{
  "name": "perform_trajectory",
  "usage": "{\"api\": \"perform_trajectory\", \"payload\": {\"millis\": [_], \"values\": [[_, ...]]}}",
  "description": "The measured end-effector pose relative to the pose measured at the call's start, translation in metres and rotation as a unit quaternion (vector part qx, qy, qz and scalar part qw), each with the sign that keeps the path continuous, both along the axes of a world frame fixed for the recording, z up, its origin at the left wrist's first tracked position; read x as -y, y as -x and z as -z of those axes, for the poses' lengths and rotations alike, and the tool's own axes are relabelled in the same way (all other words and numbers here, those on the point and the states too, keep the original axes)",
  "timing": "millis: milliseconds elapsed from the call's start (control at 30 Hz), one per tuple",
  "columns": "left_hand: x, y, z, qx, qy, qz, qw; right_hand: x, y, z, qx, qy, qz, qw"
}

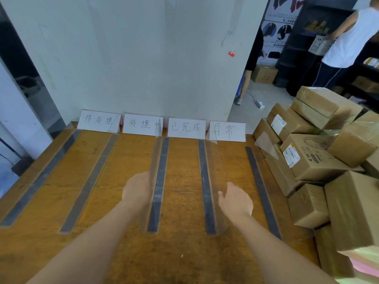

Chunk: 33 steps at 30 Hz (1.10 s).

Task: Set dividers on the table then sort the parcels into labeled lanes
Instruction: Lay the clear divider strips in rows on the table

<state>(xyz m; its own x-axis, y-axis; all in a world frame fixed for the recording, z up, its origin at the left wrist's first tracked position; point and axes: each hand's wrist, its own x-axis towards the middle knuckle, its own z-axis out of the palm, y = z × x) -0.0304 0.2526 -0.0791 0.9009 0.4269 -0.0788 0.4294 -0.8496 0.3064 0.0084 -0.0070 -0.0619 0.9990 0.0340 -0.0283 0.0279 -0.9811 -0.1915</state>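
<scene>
**Hands at the two middle dividers, parcels waiting on the right**

A wooden worktop (182,181) stands against a pale wall (133,58). Four handwritten label cards (186,128) stand in a row along its back edge. Five clear dividers on dark base strips run from the cards toward the near edge.

The first divider (41,177) lies along the left edge and the second divider (90,181) just inside it, both untouched. The left hand (136,190) rests against the left face of the third divider (158,181). Its fingertips are lost at the clear panel, so I cannot tell whether it grips or only touches.

The right hand (235,199) is at the right face of the fourth divider (205,181), thumb toward the panel. Its fingers are hidden behind the back of the hand, so its hold is equally unclear. The fifth divider (261,187) stands near the right edge, well apart from both hands.

The parcels (307,160), brown taped cartons, are heaped at the right end of the worktop, and none lies in a lane. Behind them, a person in a white top (346,37) stands at dark shelving (297,48).
</scene>
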Motion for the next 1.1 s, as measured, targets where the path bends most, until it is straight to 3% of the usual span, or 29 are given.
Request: {"api": "perform_trajectory", "payload": {"millis": [600, 1100], "values": [[0.0058, -0.0009, -0.0054, 0.014, 0.045, 0.0, 0.999, -0.0036, -0.0035, 0.0022, -0.011, -0.017, -0.006, 1.0], [0.001, -0.0047, -0.0002, 0.0, -0.005, 0.005, 1.0, 0.0021, -0.0034, 0.0001, -0.015, -0.014, -0.006, 1.0]]}}
